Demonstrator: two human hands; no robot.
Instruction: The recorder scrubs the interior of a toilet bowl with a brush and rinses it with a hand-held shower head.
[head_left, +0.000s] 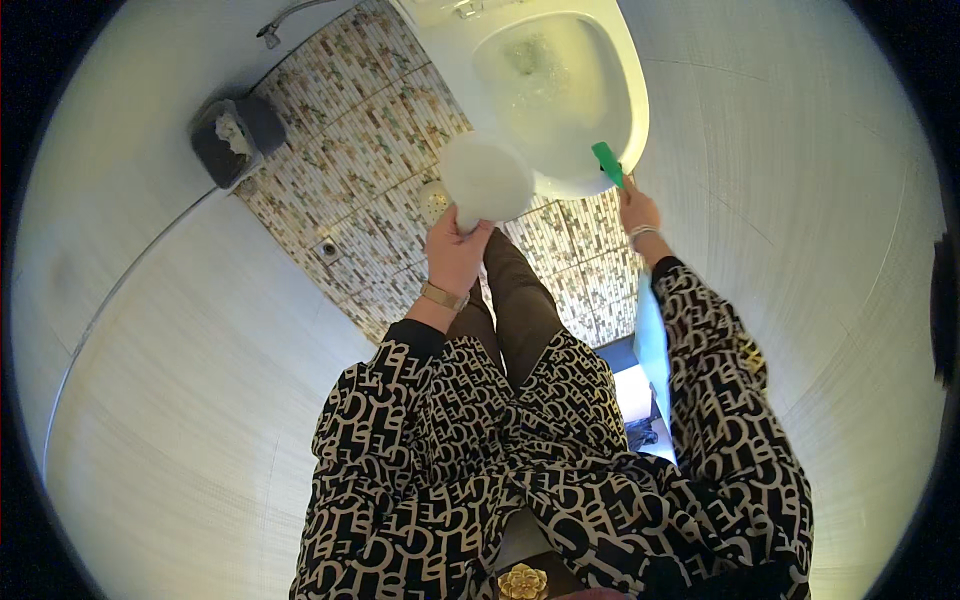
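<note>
My left hand [457, 258] is closed on the near edge of a pale, rounded plastic container [487, 178], which looks like a dipper. It hangs just left of the front rim of a white toilet [632, 110]. My right hand [640, 208] grips a narrow green thing [607, 163] by its near end. Its far end reaches over the bowl's front right rim; whether it is a brush or a bottle I cannot tell. Water with bubbles lies in the toilet bowl. Below the container shows a white clog with holes [434, 201].
A dark grey bin [238, 140] with crumpled white paper stands by the left wall. Above it a metal spray nozzle [268, 37] hangs at the wall. A floor drain [328, 250] sits in the patterned tile floor [360, 130]. Pale walls close in on both sides.
</note>
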